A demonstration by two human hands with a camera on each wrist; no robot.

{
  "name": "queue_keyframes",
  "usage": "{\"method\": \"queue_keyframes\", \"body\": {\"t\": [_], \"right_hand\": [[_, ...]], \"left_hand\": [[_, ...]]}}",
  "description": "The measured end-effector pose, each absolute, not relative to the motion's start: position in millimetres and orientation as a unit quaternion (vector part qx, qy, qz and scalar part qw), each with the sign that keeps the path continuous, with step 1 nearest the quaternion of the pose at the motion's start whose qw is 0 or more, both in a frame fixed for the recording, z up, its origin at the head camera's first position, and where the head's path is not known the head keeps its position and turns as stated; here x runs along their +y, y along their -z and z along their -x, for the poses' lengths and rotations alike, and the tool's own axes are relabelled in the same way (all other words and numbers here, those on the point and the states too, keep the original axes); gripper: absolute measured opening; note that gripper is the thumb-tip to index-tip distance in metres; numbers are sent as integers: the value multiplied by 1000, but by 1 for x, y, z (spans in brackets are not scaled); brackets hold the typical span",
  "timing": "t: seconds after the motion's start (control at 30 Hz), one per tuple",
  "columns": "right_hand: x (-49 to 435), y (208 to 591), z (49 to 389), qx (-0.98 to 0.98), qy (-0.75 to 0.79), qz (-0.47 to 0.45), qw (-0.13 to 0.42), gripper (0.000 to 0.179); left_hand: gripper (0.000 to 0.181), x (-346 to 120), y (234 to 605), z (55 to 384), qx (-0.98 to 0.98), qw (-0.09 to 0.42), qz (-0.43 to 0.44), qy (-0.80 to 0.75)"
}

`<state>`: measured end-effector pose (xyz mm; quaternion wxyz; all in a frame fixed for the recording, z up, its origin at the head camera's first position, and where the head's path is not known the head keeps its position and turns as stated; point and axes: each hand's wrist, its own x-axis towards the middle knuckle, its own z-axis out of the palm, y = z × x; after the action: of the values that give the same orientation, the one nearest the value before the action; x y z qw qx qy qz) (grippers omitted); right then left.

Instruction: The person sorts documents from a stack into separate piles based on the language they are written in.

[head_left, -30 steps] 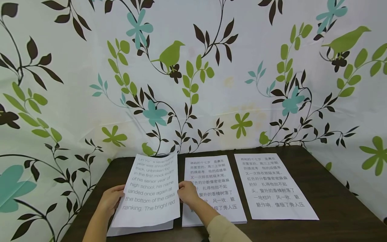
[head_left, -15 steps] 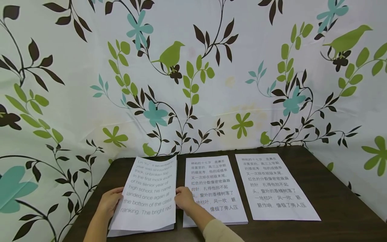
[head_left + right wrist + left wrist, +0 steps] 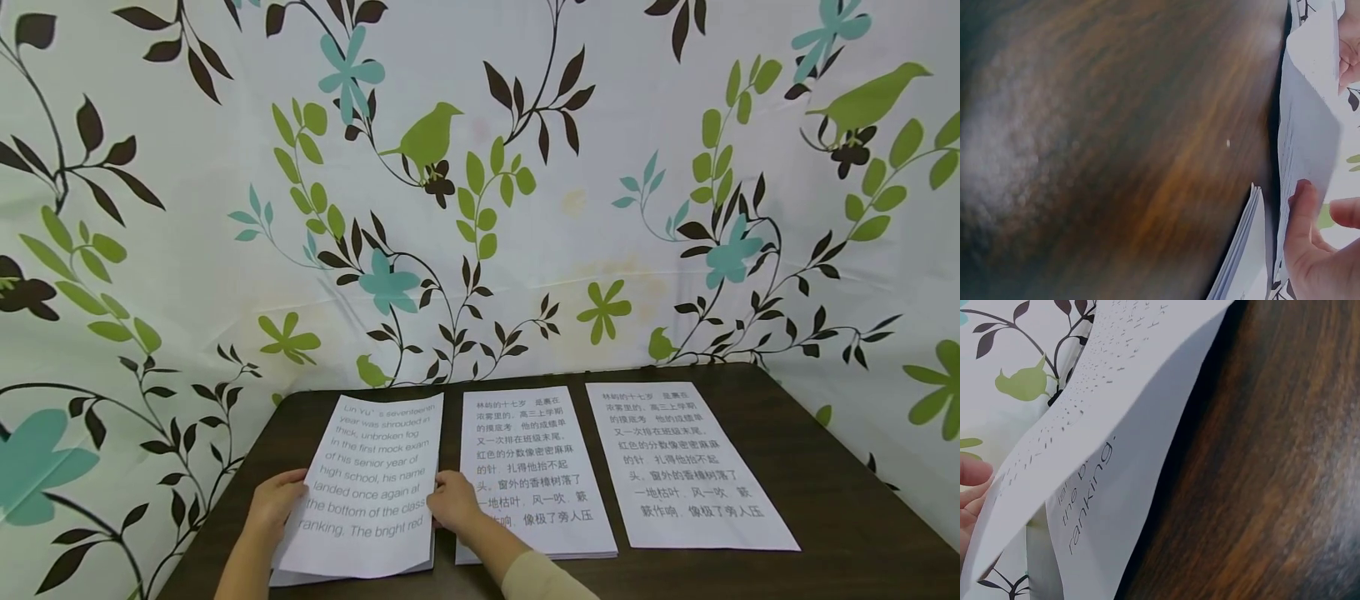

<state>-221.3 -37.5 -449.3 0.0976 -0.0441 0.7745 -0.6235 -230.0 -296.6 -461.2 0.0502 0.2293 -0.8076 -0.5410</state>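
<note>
A printed sheet of paper [image 3: 367, 492] with English text is held by its two side edges, low over the left part of the table. My left hand [image 3: 274, 505] grips its left edge, thumb along the margin. At the right edge, my right hand [image 3: 454, 502] holds it between thumb and fingers. Beneath lies a lower sheet [image 3: 1100, 531] with matching English words, its near edge peeking out. In the left wrist view the held sheet [image 3: 1054, 450] bows upward, apart from the lower one. The right wrist view shows the fingers [image 3: 1302, 219] under the sheet's edge.
A stack of sheets [image 3: 525, 467] with Chinese text lies just right of my right hand, partly under its forearm. Farther right is another Chinese page [image 3: 690, 467]. The dark wooden table [image 3: 817, 467] ends at a patterned cloth backdrop [image 3: 525, 250].
Both hands have lowered the held sheet toward the pages beneath. Its top edge has come down and its curl has flattened. My right hand has shifted slightly down.
</note>
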Motion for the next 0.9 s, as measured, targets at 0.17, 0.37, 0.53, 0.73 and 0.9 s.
{"method": "queue_keyframes", "body": {"t": [0.17,0.37,0.53,0.73,0.9], "right_hand": [[-38,448,220,782,612,55,100,30],[-39,448,221,791,597,60,121,22],[-38,449,223,785,601,57,137,23],[-38,447,225,795,586,55,151,20],[-36,444,225,801,573,62,164,21]], "left_hand": [[40,-298,465,232,-808,53,-228,541],[43,-299,470,234,-811,58,-230,535],[48,-304,486,238,-817,62,-228,527],[51,-307,497,240,-841,79,-217,488],[51,-307,504,244,-855,93,-234,454]]}}
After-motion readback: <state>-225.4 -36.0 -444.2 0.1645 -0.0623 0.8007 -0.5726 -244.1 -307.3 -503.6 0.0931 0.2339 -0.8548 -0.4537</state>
